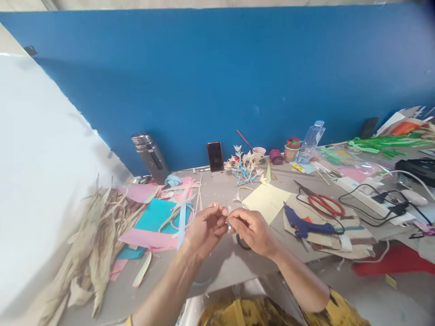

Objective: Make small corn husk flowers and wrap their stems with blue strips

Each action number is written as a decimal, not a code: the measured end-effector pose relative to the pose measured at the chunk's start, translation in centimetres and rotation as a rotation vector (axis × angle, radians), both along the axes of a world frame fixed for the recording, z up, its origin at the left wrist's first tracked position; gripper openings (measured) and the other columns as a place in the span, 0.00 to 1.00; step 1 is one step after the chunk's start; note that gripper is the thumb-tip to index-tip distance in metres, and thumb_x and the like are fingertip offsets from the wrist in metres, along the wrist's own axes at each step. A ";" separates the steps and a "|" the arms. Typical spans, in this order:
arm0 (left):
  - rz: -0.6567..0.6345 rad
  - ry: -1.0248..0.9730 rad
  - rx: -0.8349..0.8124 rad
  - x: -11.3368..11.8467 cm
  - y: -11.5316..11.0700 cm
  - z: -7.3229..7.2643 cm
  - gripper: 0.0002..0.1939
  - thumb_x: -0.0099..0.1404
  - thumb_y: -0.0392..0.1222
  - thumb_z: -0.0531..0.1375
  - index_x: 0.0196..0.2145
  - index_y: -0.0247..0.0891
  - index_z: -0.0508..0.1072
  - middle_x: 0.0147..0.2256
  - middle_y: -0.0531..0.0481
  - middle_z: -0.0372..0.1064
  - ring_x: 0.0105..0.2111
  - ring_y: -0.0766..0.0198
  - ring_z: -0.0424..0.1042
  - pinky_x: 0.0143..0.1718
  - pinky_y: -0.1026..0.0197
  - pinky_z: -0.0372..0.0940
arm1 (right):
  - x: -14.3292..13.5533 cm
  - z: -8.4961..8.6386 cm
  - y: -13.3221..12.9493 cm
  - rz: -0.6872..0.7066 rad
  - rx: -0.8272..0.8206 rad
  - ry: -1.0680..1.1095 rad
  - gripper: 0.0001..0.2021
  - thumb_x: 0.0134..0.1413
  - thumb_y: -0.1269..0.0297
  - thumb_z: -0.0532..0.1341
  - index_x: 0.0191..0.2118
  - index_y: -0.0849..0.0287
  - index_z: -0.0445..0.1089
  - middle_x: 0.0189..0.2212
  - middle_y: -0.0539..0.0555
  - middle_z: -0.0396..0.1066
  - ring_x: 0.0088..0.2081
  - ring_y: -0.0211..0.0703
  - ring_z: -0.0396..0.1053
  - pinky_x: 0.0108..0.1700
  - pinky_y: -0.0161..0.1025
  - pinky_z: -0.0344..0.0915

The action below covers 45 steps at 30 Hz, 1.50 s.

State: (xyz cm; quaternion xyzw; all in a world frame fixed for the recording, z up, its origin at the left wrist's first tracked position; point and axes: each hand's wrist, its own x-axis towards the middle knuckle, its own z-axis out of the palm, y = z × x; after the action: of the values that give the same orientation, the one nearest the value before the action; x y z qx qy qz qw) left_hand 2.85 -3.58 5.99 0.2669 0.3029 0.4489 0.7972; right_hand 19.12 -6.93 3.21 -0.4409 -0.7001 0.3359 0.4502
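My left hand [208,225] and my right hand [250,230] meet above the near middle of the table, fingertips touching. Both are closed in a pinch around something small and pale, too small to name. Just beyond them stands a bunch of pale husk-like flowers [244,168] on blue stems. A pale yellow sheet of paper [268,201] lies behind my right hand. Under that hand a dark ring-shaped thing [243,243] partly shows. Left of my left hand are blue paper [157,214] and pink paper [149,240] with thin strips on them.
Dried husks [102,253] are heaped at the left. A blue glue gun [307,224] and red-handled scissors [322,203] lie right, near a white power strip [370,199] with cables. Along the blue wall stand a thermos [151,158], a phone [215,156], cups and a plastic bottle [311,142].
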 end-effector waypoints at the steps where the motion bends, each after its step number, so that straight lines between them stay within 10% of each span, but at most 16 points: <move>1: -0.010 -0.004 0.036 -0.1 0.3 0.1 0.05 0.56 0.34 0.63 0.26 0.34 0.68 0.26 0.51 0.66 0.19 0.72 0.54 0.18 0.69 0.49 | 0.2 -0.2 0.2 -0.011 -0.019 0.002 0.12 0.65 0.62 0.55 0.32 0.56 0.72 0.25 0.48 0.74 0.22 0.35 0.64 0.28 0.32 0.60; 16: 0.057 0.050 0.275 -0.9 5.5 -2.3 0.13 0.56 0.39 0.59 0.18 0.39 0.59 0.19 0.53 0.61 0.24 0.64 0.63 0.33 0.60 0.63 | -1.4 1.7 6.8 -0.119 -0.102 -0.069 0.14 0.53 0.63 0.63 0.46 0.57 0.74 0.26 0.47 0.75 0.24 0.36 0.66 0.30 0.31 0.62; 21: 0.129 0.107 0.346 -1.1 5.9 -3.2 0.15 0.57 0.42 0.58 0.17 0.40 0.59 0.17 0.53 0.62 0.22 0.64 0.63 0.30 0.61 0.62 | -2.3 1.7 9.0 -0.238 0.187 -0.131 0.09 0.58 0.64 0.59 0.29 0.57 0.75 0.27 0.50 0.76 0.30 0.39 0.71 0.36 0.33 0.65; 26: 0.223 0.212 0.291 -1.4 6.5 -4.6 0.18 0.60 0.48 0.62 0.18 0.37 0.66 0.19 0.49 0.69 0.21 0.65 0.65 0.29 0.60 0.62 | -1.7 0.2 10.5 -0.498 0.460 -0.136 0.09 0.63 0.63 0.58 0.35 0.56 0.75 0.29 0.53 0.77 0.28 0.41 0.72 0.36 0.37 0.69; 34: 0.104 0.054 0.112 -1.9 6.1 -5.3 0.14 0.51 0.44 0.73 0.32 0.32 0.80 0.28 0.49 0.71 0.27 0.67 0.68 0.29 0.64 0.62 | -3.0 -2.2 9.4 -0.285 0.945 -0.415 0.12 0.59 0.78 0.61 0.42 0.54 0.75 0.39 0.56 0.79 0.36 0.44 0.72 0.41 0.40 0.69; 45: 0.247 0.232 0.230 -2.5 7.1 -5.7 0.16 0.56 0.51 0.69 0.28 0.35 0.73 0.26 0.52 0.69 0.25 0.69 0.65 0.29 0.65 0.61 | -4.1 -3.8 9.2 -0.256 0.604 -0.182 0.11 0.63 0.74 0.56 0.43 0.57 0.75 0.40 0.58 0.78 0.39 0.44 0.74 0.40 0.39 0.71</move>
State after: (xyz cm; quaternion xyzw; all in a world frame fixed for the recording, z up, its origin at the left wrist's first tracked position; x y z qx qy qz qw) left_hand 0.32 3.55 0.26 0.3672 0.3699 0.5410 0.6601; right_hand 15.05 2.23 -0.61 -0.4000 -0.7443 0.0135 0.5346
